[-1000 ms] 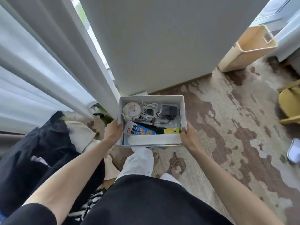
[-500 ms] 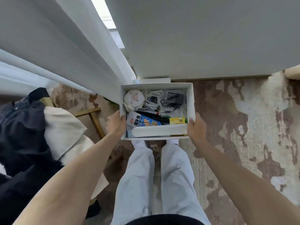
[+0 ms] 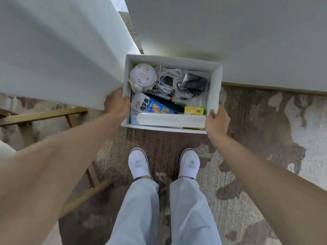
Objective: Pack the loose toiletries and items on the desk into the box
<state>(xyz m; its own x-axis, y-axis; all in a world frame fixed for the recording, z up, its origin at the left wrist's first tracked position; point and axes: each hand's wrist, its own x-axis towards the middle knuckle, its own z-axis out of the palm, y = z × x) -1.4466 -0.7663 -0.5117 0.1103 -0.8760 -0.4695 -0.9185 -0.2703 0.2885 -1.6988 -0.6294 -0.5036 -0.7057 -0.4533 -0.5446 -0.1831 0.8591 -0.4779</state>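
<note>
I hold a white open box [image 3: 216,80] in front of me above the carpet. My left hand [image 3: 116,102] grips its left wall and my right hand [image 3: 216,119] grips its right front corner. Inside lie a round white device [image 3: 143,76], a coiled white cable [image 3: 167,80], a black charger [image 3: 193,84], a blue and white tube [image 3: 152,106], a yellow packet [image 3: 194,110] and a long white case [image 3: 169,119] along the front wall.
A white wall [image 3: 230,32] rises straight ahead and a pale curtain [image 3: 53,50] hangs at the left. A gold chair frame [image 3: 44,114] stands low at the left. My feet in white slippers [image 3: 138,164] stand on the mottled brown carpet [image 3: 256,129].
The view has tilted downward and closer to the wall; my legs and slippers came into sight. The box stays held between both hands. The wicker bin and dark clothes left the view.
</note>
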